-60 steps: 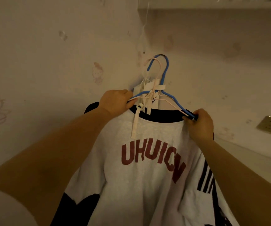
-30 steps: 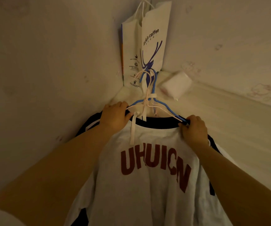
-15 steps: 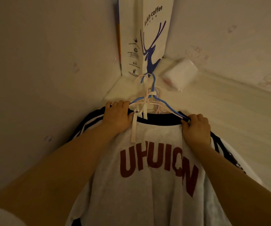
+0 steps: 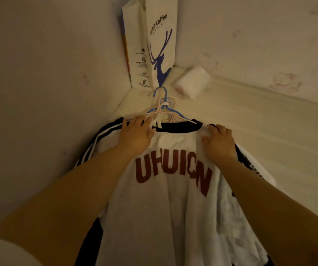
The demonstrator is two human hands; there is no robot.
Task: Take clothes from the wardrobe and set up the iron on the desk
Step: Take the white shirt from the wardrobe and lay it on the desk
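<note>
A white T-shirt (image 4: 165, 208) with dark red letters, a black collar and striped black sleeves lies on the pale desk (image 4: 279, 135), its collar toward the corner. Blue and pink hangers (image 4: 166, 110) stick out of the neck, hooks pointing at the corner, with a white strap among them. My left hand (image 4: 137, 135) rests flat on the shirt's left shoulder, fingertips at the hanger arm. My right hand (image 4: 219, 143) rests on the right shoulder with the thumb spread, just clear of the hanger's end. No iron is in view.
A white paper coffee bag (image 4: 154, 45) with a blue deer print stands in the corner just beyond the hanger hooks. A soft white tissue pack (image 4: 192, 83) lies to its right against the back wall. A wall (image 4: 49, 93) runs close along the left.
The shirt on its hangers came down from hanging in the air and now lies on the desk. Both hands have loosened from gripping the hanger arms and now rest on the shoulders.
</note>
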